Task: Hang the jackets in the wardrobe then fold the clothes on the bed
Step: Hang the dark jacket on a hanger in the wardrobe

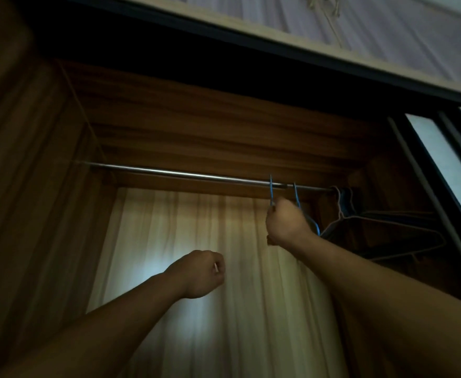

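One head-worn camera (the only view) looked steeply upward from close below into a wardrobe (169, 126), facing its metal rail (183, 174).

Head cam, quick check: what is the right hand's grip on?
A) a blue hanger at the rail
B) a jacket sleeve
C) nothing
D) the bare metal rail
A: the right hand is curled round blue hanger wire just below the rail, which the blue hook crosses; no jacket shows in this view.
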